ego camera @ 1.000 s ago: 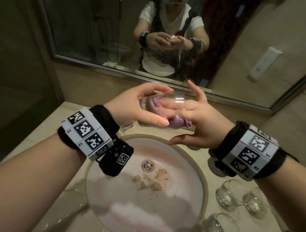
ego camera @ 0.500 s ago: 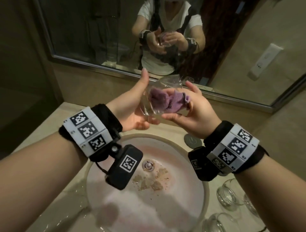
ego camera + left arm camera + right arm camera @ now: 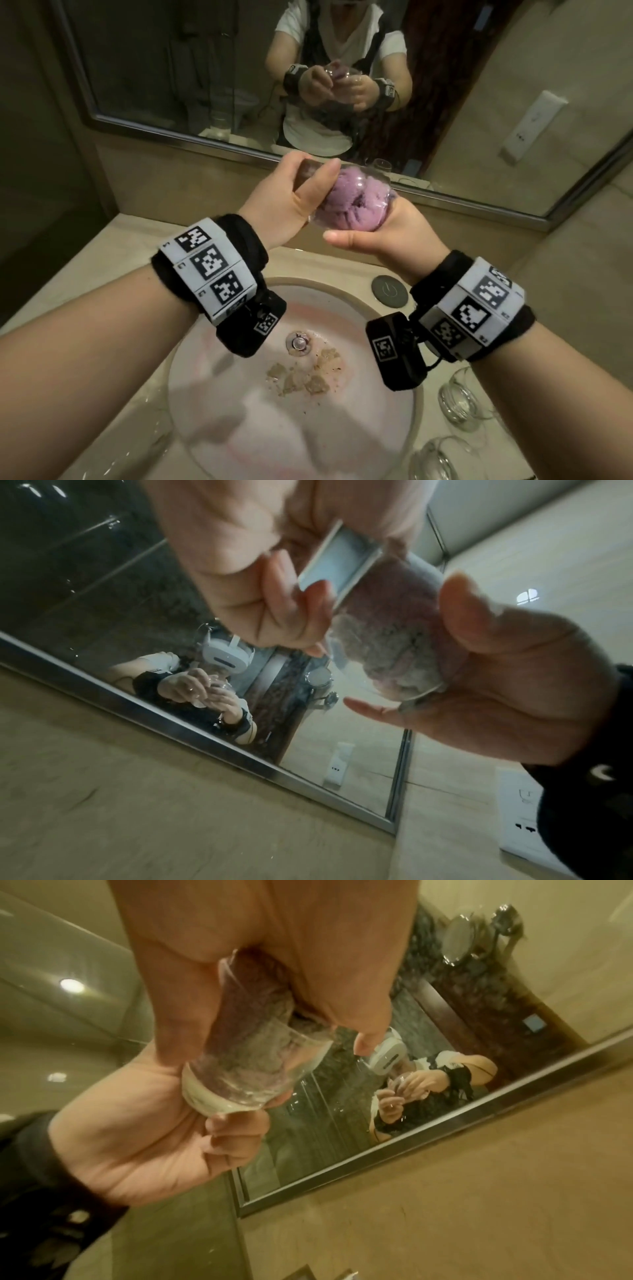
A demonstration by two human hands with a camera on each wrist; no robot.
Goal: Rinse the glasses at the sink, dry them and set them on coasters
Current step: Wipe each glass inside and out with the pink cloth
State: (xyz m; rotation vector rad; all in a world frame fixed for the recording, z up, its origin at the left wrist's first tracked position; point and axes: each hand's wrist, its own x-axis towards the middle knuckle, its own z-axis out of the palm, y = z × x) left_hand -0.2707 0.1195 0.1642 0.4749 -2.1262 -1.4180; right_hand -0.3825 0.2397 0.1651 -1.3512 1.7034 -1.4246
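A clear glass [image 3: 356, 200] lies tilted above the sink, stuffed with a purple cloth [image 3: 349, 205]. My left hand [image 3: 291, 202] grips its thick base, thumb along the side; in the right wrist view that left hand [image 3: 154, 1123] curls round the base of the glass [image 3: 240, 1074]. My right hand [image 3: 390, 233] cups the mouth from below and holds the cloth in, thumb stretched out. In the left wrist view my left fingers [image 3: 274, 610] pinch the base of the glass [image 3: 346, 564], and the cloth [image 3: 394, 647] fills the bowl against my right hand [image 3: 514, 691].
The round sink [image 3: 404, 428] below holds brownish crumbs [image 3: 305, 377] near the drain [image 3: 298, 342]. Two more glasses [image 3: 459, 401] [image 3: 442, 459] stand on the counter at the lower right. A round button [image 3: 390, 291] sits behind the basin. The mirror [image 3: 171, 68] is close ahead.
The glass has turned so its mouth faces me and the cloth sits deeper inside. My left hand shifted to the base; my right hand dropped under the mouth.
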